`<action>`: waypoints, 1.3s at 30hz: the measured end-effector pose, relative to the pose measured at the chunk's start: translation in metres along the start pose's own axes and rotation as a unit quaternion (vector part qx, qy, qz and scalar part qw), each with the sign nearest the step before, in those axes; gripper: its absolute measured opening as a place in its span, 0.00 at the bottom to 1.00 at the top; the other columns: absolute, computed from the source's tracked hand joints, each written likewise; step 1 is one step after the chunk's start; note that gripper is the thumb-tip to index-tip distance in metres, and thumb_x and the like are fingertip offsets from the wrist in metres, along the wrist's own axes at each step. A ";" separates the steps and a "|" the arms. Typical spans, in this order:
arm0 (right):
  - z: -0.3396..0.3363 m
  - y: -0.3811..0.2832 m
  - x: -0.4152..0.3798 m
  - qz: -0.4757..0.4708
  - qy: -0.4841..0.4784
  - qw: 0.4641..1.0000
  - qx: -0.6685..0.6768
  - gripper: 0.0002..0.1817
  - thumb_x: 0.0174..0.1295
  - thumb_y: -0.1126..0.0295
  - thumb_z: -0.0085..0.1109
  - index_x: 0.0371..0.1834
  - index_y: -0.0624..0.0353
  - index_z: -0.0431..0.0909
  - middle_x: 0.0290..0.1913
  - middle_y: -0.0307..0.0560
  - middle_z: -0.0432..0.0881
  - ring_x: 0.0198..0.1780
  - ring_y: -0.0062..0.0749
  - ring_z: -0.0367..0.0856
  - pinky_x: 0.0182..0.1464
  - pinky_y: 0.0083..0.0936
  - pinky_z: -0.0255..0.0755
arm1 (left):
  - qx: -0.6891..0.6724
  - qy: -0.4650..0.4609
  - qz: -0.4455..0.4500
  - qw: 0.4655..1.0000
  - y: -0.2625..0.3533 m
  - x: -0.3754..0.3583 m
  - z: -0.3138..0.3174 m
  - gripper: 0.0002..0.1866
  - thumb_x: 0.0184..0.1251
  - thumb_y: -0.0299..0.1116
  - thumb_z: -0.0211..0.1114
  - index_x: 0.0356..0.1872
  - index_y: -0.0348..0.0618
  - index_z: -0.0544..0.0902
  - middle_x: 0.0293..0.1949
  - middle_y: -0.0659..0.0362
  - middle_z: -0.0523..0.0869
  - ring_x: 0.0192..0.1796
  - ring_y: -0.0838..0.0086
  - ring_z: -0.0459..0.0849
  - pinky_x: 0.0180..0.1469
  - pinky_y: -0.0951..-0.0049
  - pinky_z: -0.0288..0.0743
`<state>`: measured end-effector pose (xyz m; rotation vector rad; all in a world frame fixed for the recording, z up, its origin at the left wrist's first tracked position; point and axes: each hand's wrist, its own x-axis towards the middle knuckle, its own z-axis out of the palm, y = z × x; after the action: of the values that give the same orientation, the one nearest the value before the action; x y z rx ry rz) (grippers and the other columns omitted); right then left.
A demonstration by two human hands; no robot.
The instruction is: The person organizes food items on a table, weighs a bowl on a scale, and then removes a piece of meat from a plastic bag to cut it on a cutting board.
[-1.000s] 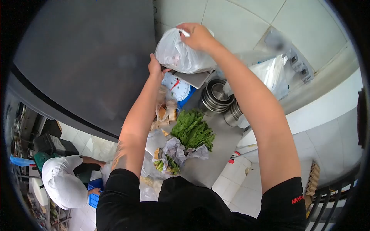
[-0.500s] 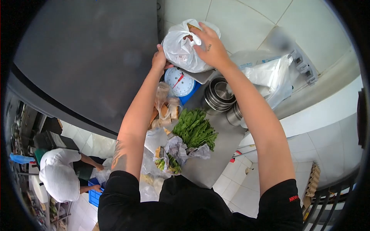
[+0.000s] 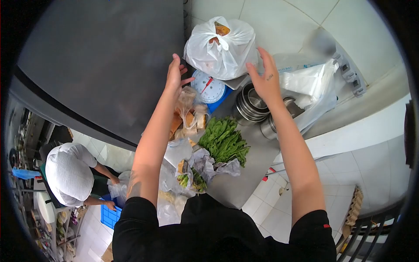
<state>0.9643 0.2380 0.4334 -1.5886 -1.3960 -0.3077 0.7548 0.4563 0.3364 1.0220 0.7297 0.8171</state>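
Note:
A knotted white plastic bag (image 3: 221, 48) with something orange inside rests on the pan of a blue dial scale (image 3: 210, 88) at the back of a steel counter (image 3: 244, 174). My left hand (image 3: 176, 74) hovers open just left of the bag, fingers apart, holding nothing. My right hand (image 3: 264, 78) is open just right of the bag, above stacked steel bowls (image 3: 250, 105). Neither hand touches the bag.
Leafy greens (image 3: 224, 140), small bags of food (image 3: 188, 120) and crumpled plastic (image 3: 205, 168) lie on the counter. More white bags (image 3: 310, 87) sit at the right by the tiled wall. A grey panel (image 3: 96, 65) rises at left. A person in a white cap (image 3: 67, 172) crouches below left by a blue crate (image 3: 109, 215).
Both hands let go of the white bag and drew apart, leaving it sitting on the scale. The person in the white cap shifted slightly.

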 end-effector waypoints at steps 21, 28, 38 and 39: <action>0.062 0.044 -0.103 0.555 -0.008 0.761 0.337 0.25 0.77 0.53 0.57 0.65 0.60 0.71 0.54 0.49 0.76 0.49 0.38 0.84 0.43 0.38 0.84 | -0.036 -0.071 -0.040 0.996 -0.011 -0.037 -0.002 0.43 0.74 0.62 0.62 0.76 0.40 0.64 0.68 0.49 0.71 0.72 0.58 0.71 0.66 0.49 0.80; 0.092 0.030 -0.169 0.561 -0.084 0.746 0.348 0.30 0.74 0.56 0.60 0.72 0.62 0.68 0.55 0.49 0.82 0.45 0.36 0.86 0.42 0.35 0.83 | 0.093 0.036 0.002 0.995 -0.063 -0.020 -0.013 0.33 0.80 0.61 0.55 0.70 0.43 0.74 0.59 0.60 0.82 0.63 0.69 0.77 0.61 0.63 0.73; 0.104 -0.052 -0.275 0.464 -0.238 0.782 0.342 0.24 0.76 0.64 0.59 0.71 0.63 0.73 0.49 0.46 0.87 0.42 0.29 0.90 0.44 0.27 0.81 | 0.318 0.040 0.233 0.918 -0.122 0.017 -0.038 0.18 0.76 0.43 0.60 0.55 0.40 0.84 0.50 0.56 0.88 0.58 0.61 0.82 0.61 0.59 0.72; 0.102 -0.057 -0.282 0.460 -0.237 0.783 0.344 0.24 0.75 0.64 0.59 0.70 0.63 0.73 0.48 0.46 0.87 0.41 0.29 0.89 0.44 0.27 0.81 | 0.550 0.043 0.354 0.755 -0.121 0.012 -0.038 0.18 0.71 0.40 0.65 0.53 0.39 0.85 0.50 0.53 0.87 0.60 0.55 0.81 0.64 0.55 0.73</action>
<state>0.7873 0.1340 0.2073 -1.5272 -0.7322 1.1354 0.7574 0.4478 0.2092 2.4531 0.9239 1.0840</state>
